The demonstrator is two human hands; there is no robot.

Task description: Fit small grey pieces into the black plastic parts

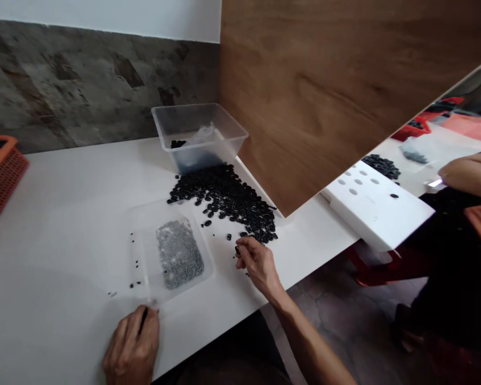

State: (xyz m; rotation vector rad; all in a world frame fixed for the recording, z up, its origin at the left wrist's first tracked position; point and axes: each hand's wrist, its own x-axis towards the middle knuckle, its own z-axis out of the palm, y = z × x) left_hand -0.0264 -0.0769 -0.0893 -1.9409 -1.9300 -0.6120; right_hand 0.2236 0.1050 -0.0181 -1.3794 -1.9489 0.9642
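Note:
My right hand (256,262) is closed in a pinch on a small black piece (237,249) at the near edge of a spread pile of black pieces (228,198). At the table's front edge, my left hand (133,342) is closed, with something dark showing between its fingers; what it is cannot be made out. Just beyond the left hand lies a shallow clear tray (206,256) with many small metallic pieces (180,256) in it. A few tiny black bits (132,285) lie to the left of the metallic pieces.
A clear plastic bin (200,144) stands behind the pile. An orange basket (4,182) sits at the far left. A large wooden board (324,96) slants over the right side. Beyond it are a white box with holes (380,208) and another person's arm (471,176).

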